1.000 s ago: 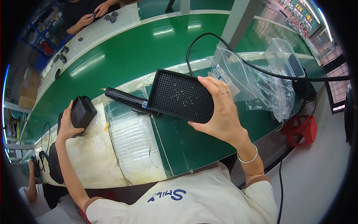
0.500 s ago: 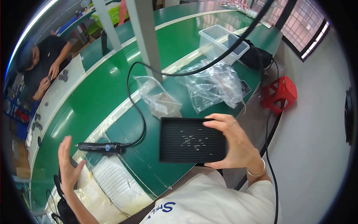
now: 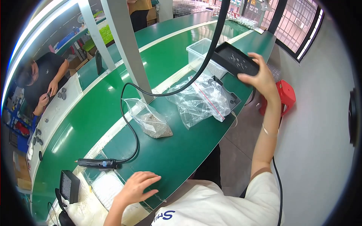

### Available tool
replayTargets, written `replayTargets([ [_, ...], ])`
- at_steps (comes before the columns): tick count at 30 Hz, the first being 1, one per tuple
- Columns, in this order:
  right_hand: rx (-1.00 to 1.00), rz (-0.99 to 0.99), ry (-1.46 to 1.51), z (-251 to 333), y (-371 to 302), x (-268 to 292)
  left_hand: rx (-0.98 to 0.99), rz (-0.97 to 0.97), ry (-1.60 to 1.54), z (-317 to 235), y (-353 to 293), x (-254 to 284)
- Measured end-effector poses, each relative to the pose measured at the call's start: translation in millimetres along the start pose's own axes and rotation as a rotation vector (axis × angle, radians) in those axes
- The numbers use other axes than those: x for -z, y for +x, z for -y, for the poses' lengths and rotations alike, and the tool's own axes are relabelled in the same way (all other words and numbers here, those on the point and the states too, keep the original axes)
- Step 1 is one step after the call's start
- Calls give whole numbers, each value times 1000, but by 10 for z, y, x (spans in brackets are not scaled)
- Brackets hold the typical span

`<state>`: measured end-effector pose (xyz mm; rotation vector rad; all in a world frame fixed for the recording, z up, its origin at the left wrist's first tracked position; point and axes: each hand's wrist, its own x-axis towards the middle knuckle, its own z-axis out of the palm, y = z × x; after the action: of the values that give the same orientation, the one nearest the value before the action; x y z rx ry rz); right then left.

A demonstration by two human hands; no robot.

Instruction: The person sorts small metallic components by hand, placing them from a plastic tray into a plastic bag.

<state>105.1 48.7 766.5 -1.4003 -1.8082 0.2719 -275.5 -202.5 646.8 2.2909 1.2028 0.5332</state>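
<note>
My right hand (image 3: 261, 80) grips the near right end of a shallow black tray (image 3: 229, 56), thumb on one side and fingers on the other. The tray is held tilted at the far right, beside a clear plastic box (image 3: 196, 52). Several small pale slivers lie on its ribbed inside. My left hand (image 3: 138, 188) is open and holds nothing, fingers stretched over the near part of the green table. To its upper left rests a black corded electric screwdriver (image 3: 97, 163). A second black tray (image 3: 75, 186), with small grey pieces inside, stands at the far left.
A clear bag of grey grains (image 3: 156, 128) and crumpled clear bags (image 3: 203, 100) lie on the green table (image 3: 166, 158). A black cable (image 3: 166, 95) crosses above, near a grey post (image 3: 126, 49). A red stool (image 3: 286, 97) stands right. Across the table a co-worker (image 3: 49, 71) handles small dark parts.
My right hand has carried the tray away from my body, to the far right. My left hand has moved right and nearer to me, uncovering the second tray.
</note>
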Motion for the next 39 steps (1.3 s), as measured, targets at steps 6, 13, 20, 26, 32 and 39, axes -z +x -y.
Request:
replayTargets([
  [6, -44, 91, -311, -706, 1203, -703, 7, -63, 119, 94, 114, -454],
  [13, -74, 341, -414, -1157, 1699, -1368, 29, -63, 153, 86, 161, -453],
  [20, -200, 510, -586, -1242, 1732, -1619, 47, -65, 142, 92, 174, -445],
  [26, -193, 726, -724, -967, 1620, -1454, 45, -77, 128, 100, 186, -447],
  [32, 117, 212, -269, -737, 1367, -1200, 16, -90, 128, 93, 182, -467],
  [39, 190, 420, -428, 189, -42, -888, 3, -116, 131, 136, 139, -494],
])
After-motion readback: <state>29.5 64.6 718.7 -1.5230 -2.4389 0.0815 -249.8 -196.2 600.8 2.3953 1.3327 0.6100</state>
